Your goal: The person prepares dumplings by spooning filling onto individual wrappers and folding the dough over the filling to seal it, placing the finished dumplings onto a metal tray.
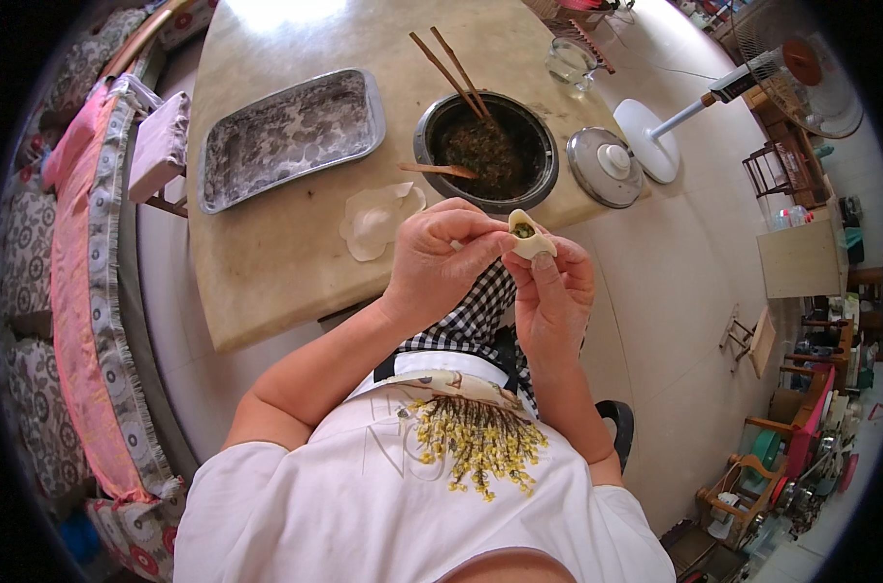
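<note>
Between both hands, just past the near edge of the table, is a partly folded dumpling (533,245) with green filling showing in its opening. My left hand (449,255) pinches its left edge; my right hand (556,288) holds it from below and the right, thumb on the dough. Round dough wrappers (372,222) lie overlapping on the table to the left of my hands. Beyond my hands stands a dark pot (551,175) of chopped filling (478,149), with wooden chopsticks (449,69) and a wooden spatula (438,170) resting in it.
A floured metal tray (292,138) lies on the table (281,291) at the left. Right of the pot are a glass lid (605,166) and a glass mug (570,67). A standing fan (649,138) is beyond the table's right edge, and a padded stool (161,149) is at its left.
</note>
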{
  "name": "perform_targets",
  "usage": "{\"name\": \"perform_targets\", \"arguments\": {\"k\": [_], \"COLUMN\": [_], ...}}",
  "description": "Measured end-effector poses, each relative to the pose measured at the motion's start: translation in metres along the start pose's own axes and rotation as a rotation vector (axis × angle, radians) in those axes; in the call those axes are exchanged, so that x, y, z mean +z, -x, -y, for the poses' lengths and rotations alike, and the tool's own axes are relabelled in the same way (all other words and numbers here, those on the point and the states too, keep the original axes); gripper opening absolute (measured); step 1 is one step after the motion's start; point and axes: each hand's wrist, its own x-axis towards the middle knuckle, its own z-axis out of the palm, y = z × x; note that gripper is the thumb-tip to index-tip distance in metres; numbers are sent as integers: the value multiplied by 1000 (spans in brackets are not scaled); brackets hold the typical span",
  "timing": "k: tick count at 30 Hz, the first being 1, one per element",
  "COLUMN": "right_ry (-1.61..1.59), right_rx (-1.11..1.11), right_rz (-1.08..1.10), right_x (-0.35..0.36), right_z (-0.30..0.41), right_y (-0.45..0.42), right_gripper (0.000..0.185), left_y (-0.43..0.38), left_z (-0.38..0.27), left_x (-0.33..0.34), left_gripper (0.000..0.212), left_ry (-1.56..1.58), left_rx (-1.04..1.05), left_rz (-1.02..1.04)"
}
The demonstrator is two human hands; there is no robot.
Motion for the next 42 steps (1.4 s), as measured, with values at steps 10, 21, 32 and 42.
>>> {"name": "perform_targets", "arguments": {"k": [10,21,32,42], "right_ry": [-33,39,92,134], "right_rx": [-13,-61,-55,-46], "right_rz": [21,29,7,37], "right_x": [1,2,8,8], "right_z": [0,-2,1,-2], "right_y": [1,2,4,5], "right_gripper": [16,15,15,16], "left_y": [-3,-2,-8,-4], "left_z": [-4,-5,-15,-18], "left_x": [-3,0,-8,-11], "left_gripper": [18,15,17,20], "left_ry": [-59,-302,-572,-637], "left_rx": [173,331,543,599], "left_rz": [-58,-21,-52,16]}}
